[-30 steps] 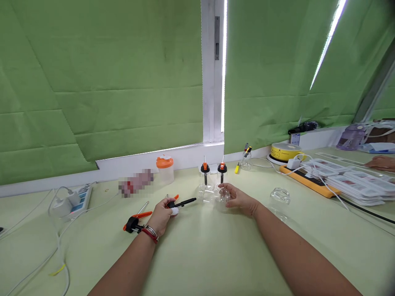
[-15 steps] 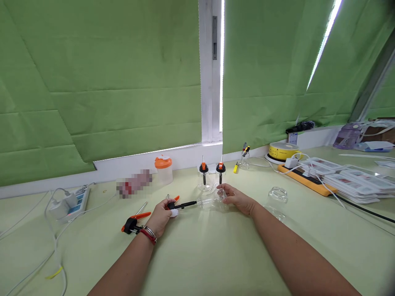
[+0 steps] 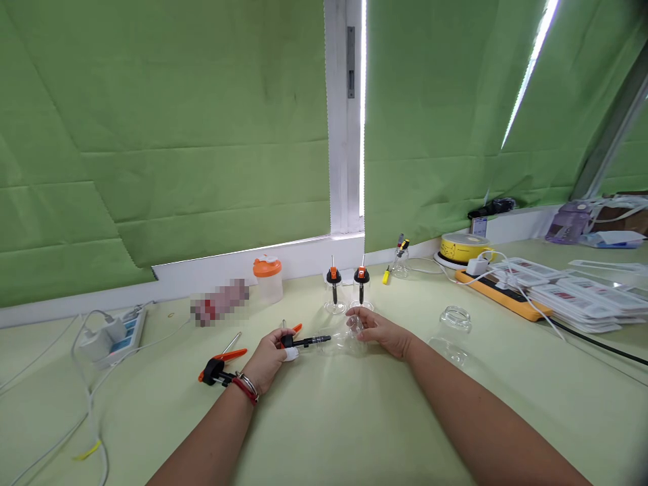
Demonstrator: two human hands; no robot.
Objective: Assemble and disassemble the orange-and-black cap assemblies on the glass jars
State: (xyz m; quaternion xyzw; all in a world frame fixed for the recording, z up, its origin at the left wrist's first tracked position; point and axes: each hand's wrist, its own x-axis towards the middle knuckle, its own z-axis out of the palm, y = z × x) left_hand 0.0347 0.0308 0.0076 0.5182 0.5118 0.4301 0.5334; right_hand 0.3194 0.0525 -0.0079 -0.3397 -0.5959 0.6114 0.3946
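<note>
My left hand is closed around the head of a black pump-like dispenser top that has an orange lever and a thin metal spout. Its black tube points right, and the tip lies inside the neck of a clear glass bottle. Fingers of my right hand grip that bottle by its wide base, tilting it on its side toward the tube. Left of my left hand lies another black-and-orange dispenser top. On the right, a clear glass bottle stands by itself with an open mouth.
Two glass bottles with black-and-orange tops, one left and one right, stand behind my hands. An orange-lidded cup, a white power strip, an orange power strip and stacked cards lie around, with cables between.
My hands have come closer together: the right moved left with the glass bottle, the left slightly right. The black tube has gone from the bottle's mouth to inside its neck.
</note>
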